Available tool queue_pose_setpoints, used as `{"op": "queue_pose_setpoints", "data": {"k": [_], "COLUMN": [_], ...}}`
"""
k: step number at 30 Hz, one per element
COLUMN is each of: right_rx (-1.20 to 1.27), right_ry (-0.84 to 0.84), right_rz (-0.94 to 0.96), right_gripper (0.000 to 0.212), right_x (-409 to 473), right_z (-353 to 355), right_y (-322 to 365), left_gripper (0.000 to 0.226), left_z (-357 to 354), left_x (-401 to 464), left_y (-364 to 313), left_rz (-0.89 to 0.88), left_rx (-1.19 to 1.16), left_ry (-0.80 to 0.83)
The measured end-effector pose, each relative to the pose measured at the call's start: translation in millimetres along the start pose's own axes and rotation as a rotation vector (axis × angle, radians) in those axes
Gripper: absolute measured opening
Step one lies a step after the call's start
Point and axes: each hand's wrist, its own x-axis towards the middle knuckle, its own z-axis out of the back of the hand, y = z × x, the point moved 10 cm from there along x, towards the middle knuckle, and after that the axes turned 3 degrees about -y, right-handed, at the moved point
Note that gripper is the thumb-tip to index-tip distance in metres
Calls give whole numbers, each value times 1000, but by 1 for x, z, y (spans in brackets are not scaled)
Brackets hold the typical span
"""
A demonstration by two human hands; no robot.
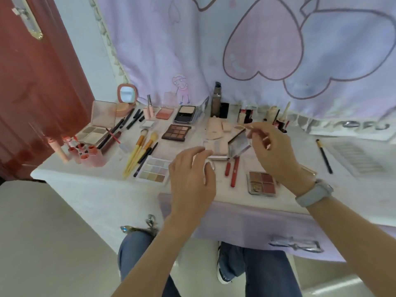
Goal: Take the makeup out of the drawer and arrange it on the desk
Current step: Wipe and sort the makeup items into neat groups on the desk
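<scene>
Right fingers [254,127] pinch a thin applicator [246,126]; left fingers [199,150] loosely curled.

No legible text, seemingly.

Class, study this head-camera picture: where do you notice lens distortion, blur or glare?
Head view: wide-angle bending curves the desk edge and the door; the right hand and left hand look slightly motion-softened; the small mirror shows a bright reflection.

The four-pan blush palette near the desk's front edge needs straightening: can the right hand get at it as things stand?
Probably yes. The blush palette lies uncovered just beside the right wrist, but the right hand pinches a small thin item and would likely have to put it down first.
</scene>
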Motion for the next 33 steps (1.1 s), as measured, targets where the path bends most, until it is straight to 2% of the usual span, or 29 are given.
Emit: {"op": "queue_pose_setpoints", "data": {"k": [3,5,7,10,14,17,20,24,27,30,33], "right_rx": [-158,-306,-476,-709,-944,-1010,-1013,-950,-839,-576,-247], "right_ry": [-141,-169,-118,1,118,153,149,119,13,-96,-202], "right_rz": [-93,-236,-394,-505,-516,-479,-477,-559,-545,-463,-308], "right_gripper": [23,22,23,29,39,31,19,31,25,15,8], "right_x": [-9,-15,-23,-32,-32,-31,-28,-32,-33,-30,-21], "right_z": [62,97,119,130,126,120,119,130,145,147,134], "right_y": [-46,-87,-126,-156,-165,-162,-160,-163,-153,-127,-85], "left_gripper": [23,25,24,27,26,18,19,18,21,23,23], "left_z": [-42,-69,-93,-122,-147,-159,-161,-159,-158,-144,-112], "left_x": [-11,-26,-40,-57,-74,-78,-77,-76,-73,-66,-44], "left_y": [-61,-95,-120,-146,-163,-162,-159,-159,-159,-158,-144], "left_rz": [-157,-254,-317,-405,-498,-545,-549,-536,-513,-492,-450], "left_rx": [-106,-149,-181,-196,-189,-156,-144,-167,-206,-273,-270], "left_ry": [102,194,277,366,475,502,515,504,527,530,433]}}
